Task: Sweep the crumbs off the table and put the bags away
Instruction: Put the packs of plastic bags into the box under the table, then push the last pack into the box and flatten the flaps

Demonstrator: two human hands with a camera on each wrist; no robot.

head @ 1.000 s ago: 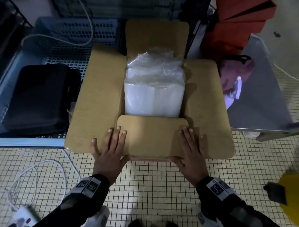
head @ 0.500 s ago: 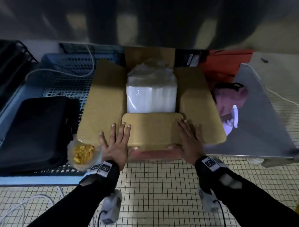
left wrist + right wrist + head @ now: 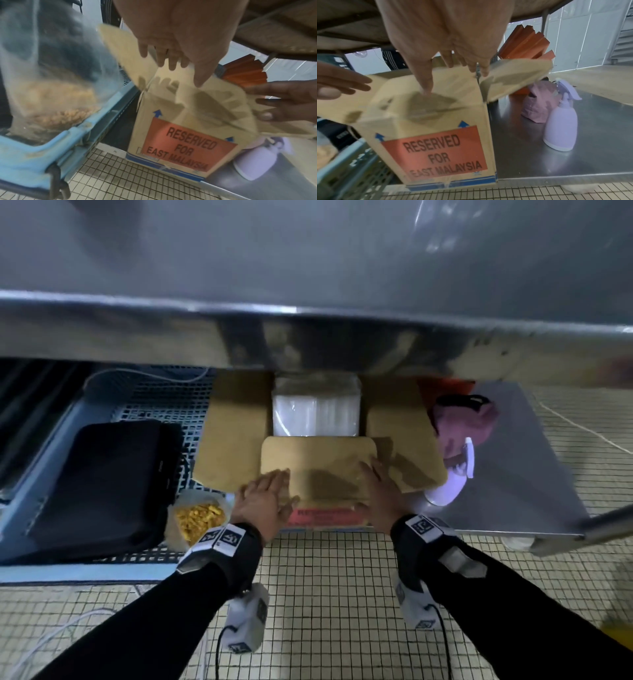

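Both hands lie flat, fingers straight and close together, holding nothing. The left hand [image 3: 262, 501] presses on the near flap [image 3: 318, 467] of the cardboard box [image 3: 180, 142] at its left corner; the right hand [image 3: 378, 491] presses where that flap meets the right side flap [image 3: 404, 446]. In the left wrist view the left fingertips [image 3: 172, 65] touch the flap's upper face; in the right wrist view the right thumb tip [image 3: 426, 86] bears on the flap above the box front.

Just beyond the fingertips, inside the open box, stands a stack of clear plastic bags [image 3: 317, 409]. Below the fingers, the box front carries a red label [image 3: 435, 154] reading "RESERVED FOR EAST MALAYSIA".

Just left of the left wrist, a clear bag of yellow crumbs [image 3: 198, 518] rests in the blue crate [image 3: 78, 570], beside a black case [image 3: 102, 484]. Right of the right hand, on a steel shelf [image 3: 556, 162], stand a lilac spray bottle [image 3: 559, 124] and a pink pouch [image 3: 537, 106], with orange folders [image 3: 527, 42] behind. Above the fingers runs the steel table edge [image 3: 308, 313]. Small floor tiles [image 3: 325, 594] lie beneath the wrists.
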